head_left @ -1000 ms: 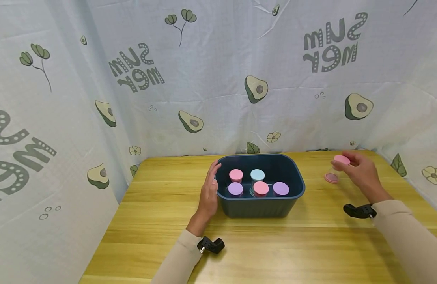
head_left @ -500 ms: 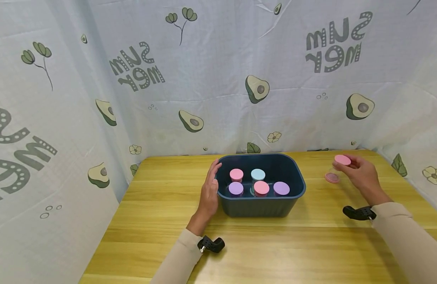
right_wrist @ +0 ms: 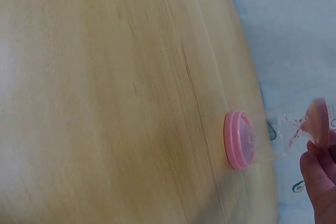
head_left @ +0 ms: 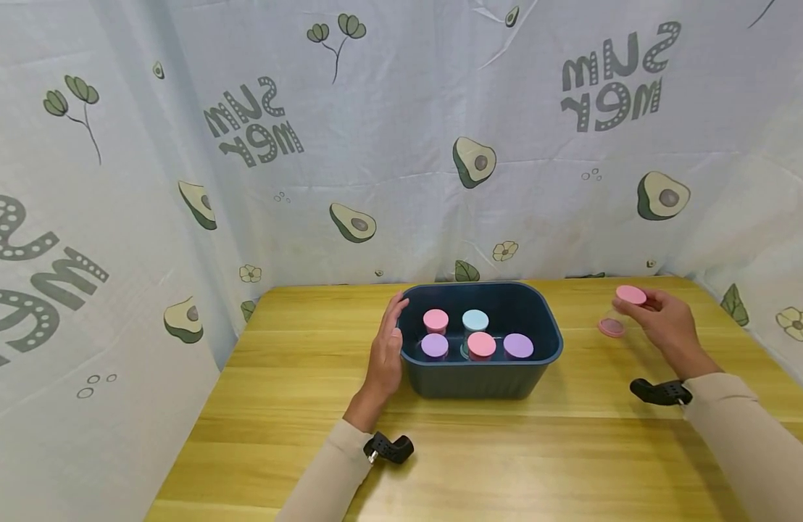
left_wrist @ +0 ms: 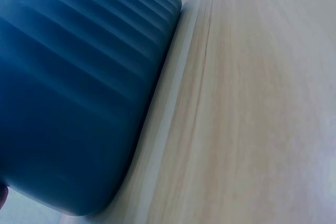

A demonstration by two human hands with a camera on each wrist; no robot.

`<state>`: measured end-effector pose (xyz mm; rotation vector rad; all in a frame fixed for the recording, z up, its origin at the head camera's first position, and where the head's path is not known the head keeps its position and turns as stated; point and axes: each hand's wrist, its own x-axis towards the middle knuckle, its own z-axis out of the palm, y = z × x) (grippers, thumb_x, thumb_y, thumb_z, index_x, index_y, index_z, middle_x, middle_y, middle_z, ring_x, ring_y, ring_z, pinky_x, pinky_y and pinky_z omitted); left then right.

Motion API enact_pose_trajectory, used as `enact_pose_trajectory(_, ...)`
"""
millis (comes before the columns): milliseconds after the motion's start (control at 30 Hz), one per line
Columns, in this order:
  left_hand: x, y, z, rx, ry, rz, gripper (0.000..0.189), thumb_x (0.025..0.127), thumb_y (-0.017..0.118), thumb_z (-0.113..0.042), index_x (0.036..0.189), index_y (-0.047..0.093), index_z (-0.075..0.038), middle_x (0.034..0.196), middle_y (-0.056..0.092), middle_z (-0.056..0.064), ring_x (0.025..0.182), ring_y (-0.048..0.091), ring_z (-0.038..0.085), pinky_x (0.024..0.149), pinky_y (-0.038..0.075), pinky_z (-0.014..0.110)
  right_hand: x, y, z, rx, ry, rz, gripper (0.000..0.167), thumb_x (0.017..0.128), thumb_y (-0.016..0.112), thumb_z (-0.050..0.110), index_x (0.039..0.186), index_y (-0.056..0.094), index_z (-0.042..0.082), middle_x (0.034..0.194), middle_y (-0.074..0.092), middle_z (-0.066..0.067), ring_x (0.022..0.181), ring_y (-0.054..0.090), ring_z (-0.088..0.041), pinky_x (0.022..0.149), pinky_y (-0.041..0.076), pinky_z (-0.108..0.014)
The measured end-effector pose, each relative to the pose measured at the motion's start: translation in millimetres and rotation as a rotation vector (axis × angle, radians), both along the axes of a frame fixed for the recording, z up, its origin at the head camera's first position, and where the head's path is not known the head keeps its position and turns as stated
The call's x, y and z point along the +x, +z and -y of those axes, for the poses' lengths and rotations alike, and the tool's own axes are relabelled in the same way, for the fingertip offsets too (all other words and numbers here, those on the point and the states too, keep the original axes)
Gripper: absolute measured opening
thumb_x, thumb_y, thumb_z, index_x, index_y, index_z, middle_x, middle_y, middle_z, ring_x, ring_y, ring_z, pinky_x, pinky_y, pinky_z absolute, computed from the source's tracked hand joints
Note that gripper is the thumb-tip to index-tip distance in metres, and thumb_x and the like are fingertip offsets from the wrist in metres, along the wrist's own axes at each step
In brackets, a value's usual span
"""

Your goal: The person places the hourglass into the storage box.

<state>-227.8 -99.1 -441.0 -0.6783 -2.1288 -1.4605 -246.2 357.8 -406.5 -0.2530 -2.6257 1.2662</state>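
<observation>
A dark blue plastic bin [head_left: 480,383] stands on the wooden table. My left hand [head_left: 383,359] rests with straight fingers against its left side. Inside the bin stand several sand timers with coloured caps: a light blue one [head_left: 475,320], two pink ones and two purple ones, among them a purple sand timer [head_left: 518,346]. Right of the bin, my right hand [head_left: 669,326] pinches the upper end of a pink sand timer [head_left: 631,295]. In the right wrist view its pink base [right_wrist: 239,140] appears to be on the table, with a clear narrow-waisted tube and pinkish sand.
The wooden table [head_left: 297,449] runs back to a white curtain [head_left: 401,145] printed with avocados, flowers and lettering. In the left wrist view the bin's ribbed wall [left_wrist: 84,77] fills the left side.
Both hands, the bin and the pink sand timer stay almost in place. The head view shifts slightly.
</observation>
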Motion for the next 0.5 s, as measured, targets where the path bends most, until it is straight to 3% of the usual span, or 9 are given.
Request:
enact_pose_trajectory(267, 1.1, 0.7, -1.2, -0.002, 0.001, 0.0, 0.051, 0.097, 0.027, -0.015, 0.147, 0.036, -0.01, 0.158, 0.025, 0.004, 0.145, 0.023, 0.02, 0.113, 0.024, 0.052, 3.1, 5.2, 3.0, 0.007, 0.001, 0.005, 0.082, 0.088, 0.061, 0.052, 0.138, 0.04, -0.01, 0.129, 0.047, -0.023, 0.093, 0.044, -0.008, 0.063, 0.039, -0.01)
enact_pose_trajectory(500, 2.3, 2.0, -0.8, 0.006, 0.0, 0.003, 0.051, 0.097, 0.027, -0.015, 0.147, 0.036, -0.01, 0.158, 0.025, 0.005, 0.145, 0.022, 0.021, 0.113, 0.024, 0.053, 6.2, 18.0, 12.3, -0.005, 0.029, -0.037, 0.077, 0.087, 0.063, 0.05, 0.138, 0.044, -0.005, 0.119, 0.051, -0.009, 0.087, 0.044, 0.003, 0.065, 0.04, -0.009)
